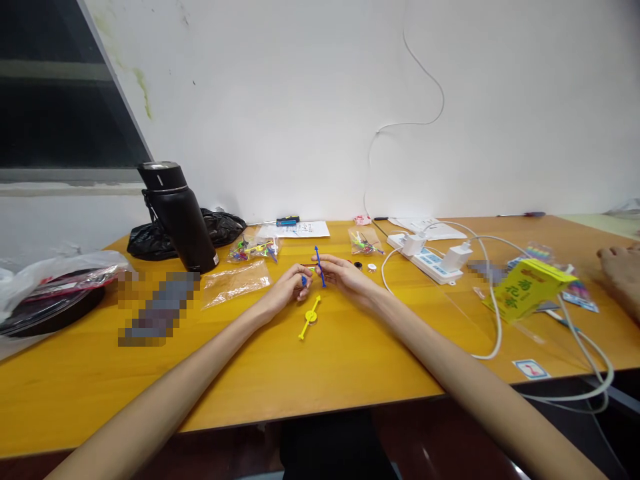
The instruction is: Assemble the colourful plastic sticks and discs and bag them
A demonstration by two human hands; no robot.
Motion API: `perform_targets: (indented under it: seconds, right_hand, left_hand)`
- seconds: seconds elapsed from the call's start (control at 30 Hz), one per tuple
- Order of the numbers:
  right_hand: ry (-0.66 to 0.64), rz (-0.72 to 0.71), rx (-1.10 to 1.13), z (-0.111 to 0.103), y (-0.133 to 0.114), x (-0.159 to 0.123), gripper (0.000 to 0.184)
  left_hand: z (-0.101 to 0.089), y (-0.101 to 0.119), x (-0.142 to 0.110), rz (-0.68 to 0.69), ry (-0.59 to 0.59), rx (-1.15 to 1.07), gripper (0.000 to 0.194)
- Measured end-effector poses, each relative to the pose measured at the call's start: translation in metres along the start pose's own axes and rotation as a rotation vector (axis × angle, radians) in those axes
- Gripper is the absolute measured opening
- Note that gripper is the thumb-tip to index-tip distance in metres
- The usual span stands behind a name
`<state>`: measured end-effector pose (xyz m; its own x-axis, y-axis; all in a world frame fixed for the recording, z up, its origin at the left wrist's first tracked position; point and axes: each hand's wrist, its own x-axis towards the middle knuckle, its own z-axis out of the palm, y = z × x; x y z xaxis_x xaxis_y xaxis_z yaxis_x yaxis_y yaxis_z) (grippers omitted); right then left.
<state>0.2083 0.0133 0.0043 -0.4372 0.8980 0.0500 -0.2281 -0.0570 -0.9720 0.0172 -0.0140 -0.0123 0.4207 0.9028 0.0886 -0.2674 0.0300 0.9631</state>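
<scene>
My right hand [344, 275] pinches a blue plastic arrow [319, 267], which stands nearly upright at the fingertips. Close beside it, my left hand [290, 288] is closed on a small blue piece [304, 281], mostly covered by the fingers. A tiny yellow-green part [312, 269] shows between the two hands; which hand holds it I cannot tell. On the table just below them lies a yellow arrow spinner [311, 317] with a round centre. Right of my right hand are a small black disc [358, 265] and a small white disc [371, 268].
Plastic bags of colourful parts [255, 249] lie behind the hands, with an emptied clear bag [237, 283] to the left. A black bottle [180, 217] stands further left. Rightward are a white power strip [425, 257], looping cables, a yellow box [529, 288] and another person's hand [620, 273].
</scene>
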Motion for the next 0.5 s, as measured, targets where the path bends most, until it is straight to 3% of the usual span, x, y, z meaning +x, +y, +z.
perform_targets:
  seconds: [0.17,0.37,0.5]
  right_hand:
    - [0.068,-0.168,-0.256,-0.001,-0.003,0.000,0.037]
    - [-0.039,-0.324,-0.564,0.006,-0.005,-0.004,0.029]
    - [-0.018,-0.362,-0.632,0.004,-0.005,-0.004,0.027]
  left_hand:
    - [0.002,0.005,0.000,-0.008,0.047,-0.028,0.020]
    - [0.001,0.011,-0.002,0.110,0.127,0.100,0.027]
    - [-0.002,0.011,0.000,0.196,0.209,0.191,0.033]
